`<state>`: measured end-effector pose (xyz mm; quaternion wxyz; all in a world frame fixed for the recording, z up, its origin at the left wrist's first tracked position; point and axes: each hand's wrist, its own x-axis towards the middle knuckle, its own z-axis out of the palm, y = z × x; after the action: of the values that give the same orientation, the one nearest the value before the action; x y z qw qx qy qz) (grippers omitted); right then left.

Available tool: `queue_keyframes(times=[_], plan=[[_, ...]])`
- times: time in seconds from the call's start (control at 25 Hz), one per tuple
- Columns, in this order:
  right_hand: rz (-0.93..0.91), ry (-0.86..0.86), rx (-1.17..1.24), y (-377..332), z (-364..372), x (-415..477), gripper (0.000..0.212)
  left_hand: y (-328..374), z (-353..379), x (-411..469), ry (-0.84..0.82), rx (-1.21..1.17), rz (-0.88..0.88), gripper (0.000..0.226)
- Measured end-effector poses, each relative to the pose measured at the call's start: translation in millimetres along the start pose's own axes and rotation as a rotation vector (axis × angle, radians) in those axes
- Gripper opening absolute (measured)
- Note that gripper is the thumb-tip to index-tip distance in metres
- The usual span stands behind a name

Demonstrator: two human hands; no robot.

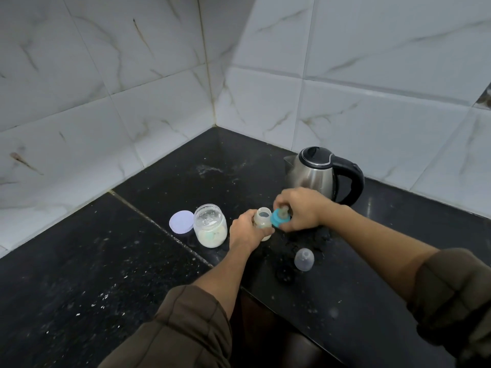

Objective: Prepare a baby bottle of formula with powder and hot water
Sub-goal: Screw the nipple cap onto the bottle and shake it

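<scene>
From my end I can make out no writing, label, brand, number or sign anywhere: the kettle (310, 176), the powder jar (210, 229), the lilac lid (181, 221), the bottle (261, 217), the teal teat ring (276, 222) and the clear cap (304, 259) all show me plain faces.

I stood at a black speckled stone counter (79, 261) that ran into a corner. White marble-look tiles (106, 88) covered both walls (372, 49), with brown stains down the corner grout (210, 75). A pale seam (159, 227) crossed the counter.
</scene>
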<state>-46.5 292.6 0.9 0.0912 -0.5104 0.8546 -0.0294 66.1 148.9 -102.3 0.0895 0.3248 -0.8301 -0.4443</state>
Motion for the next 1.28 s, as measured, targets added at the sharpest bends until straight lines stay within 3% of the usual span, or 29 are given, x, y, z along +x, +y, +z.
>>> queue_keyframes(times=[1.0, 1.28], plan=[[0.039, -0.121, -0.080, -22, 0, 56, 0.039, 0, -14, 5, -0.076, 0.205, 0.111, 0.053], [0.094, -0.120, -0.152, -34, 1, 57, 0.049, 1, -13, 3, -0.066, 0.216, 0.114, 0.046]])
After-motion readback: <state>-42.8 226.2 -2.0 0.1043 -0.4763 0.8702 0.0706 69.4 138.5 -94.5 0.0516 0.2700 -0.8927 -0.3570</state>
